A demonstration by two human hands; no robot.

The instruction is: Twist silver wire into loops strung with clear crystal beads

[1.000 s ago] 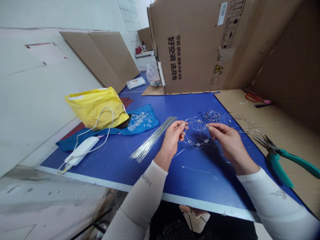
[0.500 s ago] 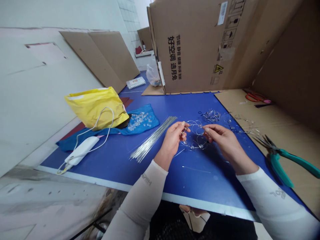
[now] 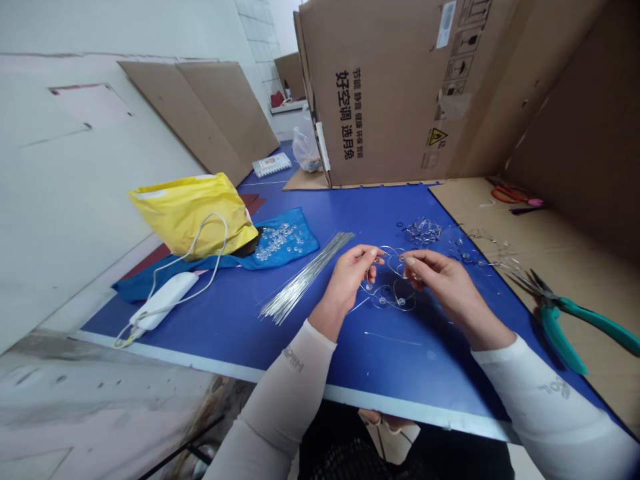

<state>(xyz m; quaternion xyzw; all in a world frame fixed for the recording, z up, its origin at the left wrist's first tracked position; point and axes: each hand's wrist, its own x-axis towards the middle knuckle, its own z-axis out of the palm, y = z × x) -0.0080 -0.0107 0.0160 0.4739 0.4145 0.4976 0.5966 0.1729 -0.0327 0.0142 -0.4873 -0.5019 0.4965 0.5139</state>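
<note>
Between my hands hangs a chain of thin wire loops with clear beads (image 3: pixel 383 301), held above the blue table (image 3: pixel 350 363). My left hand (image 3: pixel 351 277) pinches the wire on one side, thumb against forefinger. From the right, my right hand (image 3: pixel 440 280) pinches another part of the loops between thumb and fingertips. The lower loops dangle free below my fingers. Left of my left hand lies a bundle of straight silvery wires (image 3: pixel 307 278). A tangled pile of beaded wire (image 3: pixel 424 231) sits beyond my right hand.
Clear beads (image 3: pixel 280 241) lie on a blue cloth (image 3: pixel 305 230) beside a yellow bag (image 3: pixel 195 217). A white power strip (image 3: pixel 167 301) is at left. Green-handled pliers (image 3: pixel 555 313) and red scissors (image 3: pixel 513 194) rest on cardboard at right. A large carton (image 3: pixel 390 100) stands behind.
The wire loops have shifted and turned slightly between my fingers, with the beaded part hanging a little lower. My right hand has moved slightly left. Both hands keep their pinch.
</note>
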